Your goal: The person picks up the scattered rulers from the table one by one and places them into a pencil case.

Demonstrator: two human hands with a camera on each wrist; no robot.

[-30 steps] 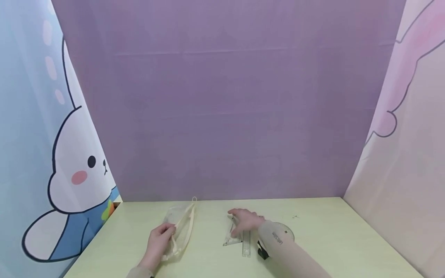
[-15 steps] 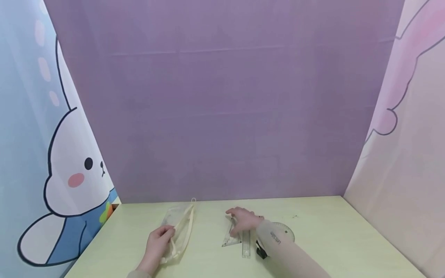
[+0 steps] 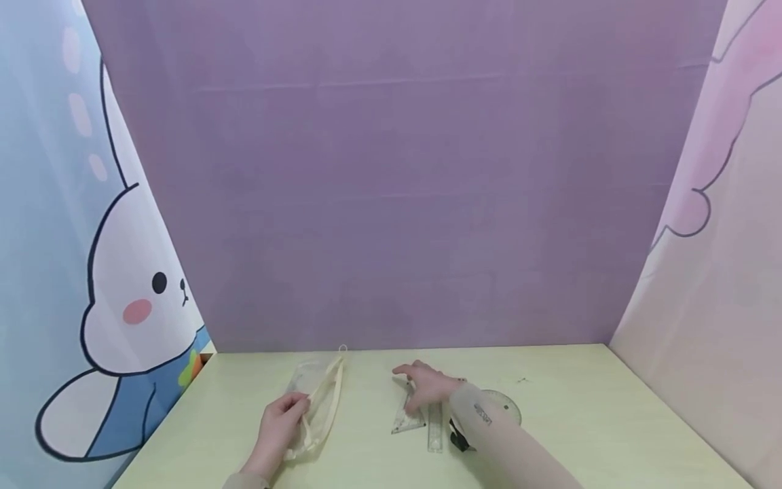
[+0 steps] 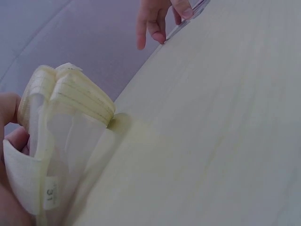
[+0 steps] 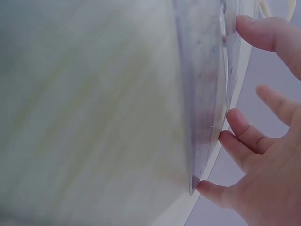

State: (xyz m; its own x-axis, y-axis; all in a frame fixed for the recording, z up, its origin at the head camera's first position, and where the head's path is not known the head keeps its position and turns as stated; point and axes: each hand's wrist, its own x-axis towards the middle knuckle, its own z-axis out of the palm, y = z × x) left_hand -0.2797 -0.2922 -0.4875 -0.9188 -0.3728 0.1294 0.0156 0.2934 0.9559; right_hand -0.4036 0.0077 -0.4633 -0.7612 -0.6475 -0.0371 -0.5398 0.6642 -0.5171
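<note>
At the left of the head view, my left hand (image 3: 281,421) pinches the side of a translucent pouch (image 3: 322,411) with cream trim. Its mouth gapes in the left wrist view, where a small tag (image 4: 51,193) shows "31". My right hand (image 3: 430,386) lies over a clear set square (image 3: 407,422) and the far part of a clear straight ruler (image 3: 435,435). In the right wrist view its fingers are spread, the index finger raised, with other fingertips and the thumb right at the edges of the clear plastic (image 5: 202,94).
A clear round-edged protractor (image 3: 510,407) is partly hidden by the right sleeve (image 3: 495,428). A black object (image 3: 459,438) shows beside that sleeve. Farther back on the pale table (image 3: 586,421) lies a tiny dark item (image 3: 522,380). A purple backdrop (image 3: 391,204) rises behind the table's far edge.
The head view shifts slightly. My right hand has hardly moved over the set square and ruler, and my left hand keeps its hold on the pouch.
</note>
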